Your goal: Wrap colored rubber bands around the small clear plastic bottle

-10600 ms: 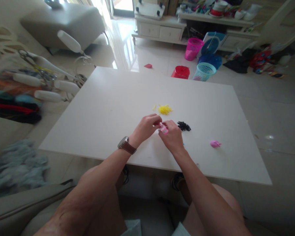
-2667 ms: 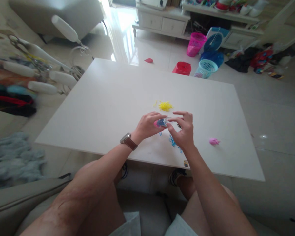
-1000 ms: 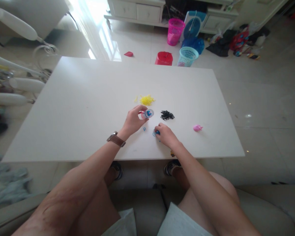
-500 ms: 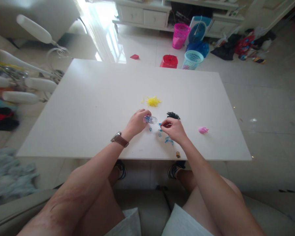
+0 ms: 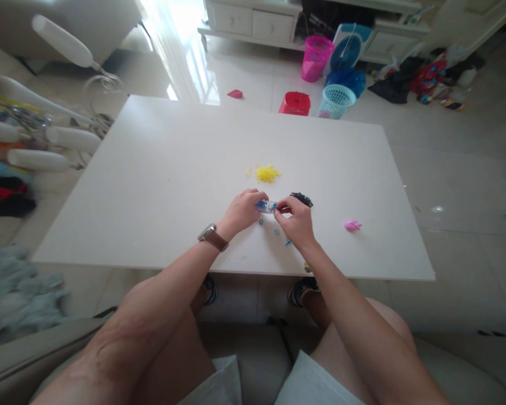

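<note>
A: What does the left hand hold, center frame?
B: It clamps a small clear bottle, tipped on its side, blue pieces showing inside.
A: And the right hand?
B: Thumb and fingers pinch together on a blue band at the bottle's mouth.
A: What surrounds them on the white table?
B: Loose bands lie lower in the frame, a yellow pile above, a black pile partly hidden, a pink toy at right.
</note>
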The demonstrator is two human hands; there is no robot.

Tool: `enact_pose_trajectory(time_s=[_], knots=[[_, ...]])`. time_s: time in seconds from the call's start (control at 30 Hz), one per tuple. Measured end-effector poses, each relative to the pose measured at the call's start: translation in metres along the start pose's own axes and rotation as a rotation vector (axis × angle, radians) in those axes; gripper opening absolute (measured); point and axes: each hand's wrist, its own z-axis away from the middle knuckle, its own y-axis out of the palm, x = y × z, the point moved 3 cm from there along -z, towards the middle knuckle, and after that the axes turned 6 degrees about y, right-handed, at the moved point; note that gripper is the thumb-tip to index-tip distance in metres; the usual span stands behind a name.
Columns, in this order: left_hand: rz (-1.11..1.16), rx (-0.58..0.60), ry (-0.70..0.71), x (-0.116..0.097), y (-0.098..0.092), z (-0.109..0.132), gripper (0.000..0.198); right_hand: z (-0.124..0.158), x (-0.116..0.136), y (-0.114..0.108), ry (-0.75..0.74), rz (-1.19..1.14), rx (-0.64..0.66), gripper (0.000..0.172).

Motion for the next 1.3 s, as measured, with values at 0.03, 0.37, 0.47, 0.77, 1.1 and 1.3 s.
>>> enact_pose_trajectory(time_s=[0.03, 0.37, 0.47, 0.77, 1.1, 1.3], knots=[[0.013, -0.002, -0.007, -0.001, -0.001, 0.0, 0.032, 0.001, 0.001, -0.001, -0.024, 0.004, -0.026, 0.008], [0.115, -0.033, 0.008, 0.003, -0.006, -0.001, 0.027, 0.005, 0.004, -0.002, -0.169, 0.125, -0.049, 0.012], [0.149, -0.046, 0.005, 0.006, -0.005, -0.001, 0.029, 0.006, 0.006, -0.002, -0.186, 0.137, -0.049, 0.013], [0.183, -0.006, 0.059, -0.004, -0.01, -0.002, 0.025, 0.007, 0.01, -0.004, -0.185, 0.115, -0.098, 0.009], [0.292, -0.02, 0.074, -0.004, -0.011, -0.003, 0.023, 0.011, 0.016, -0.006, -0.227, 0.117, -0.124, 0.009], [0.322, -0.026, 0.072, -0.005, -0.012, -0.003, 0.025, 0.013, 0.026, -0.014, -0.294, 0.164, -0.25, 0.009]])
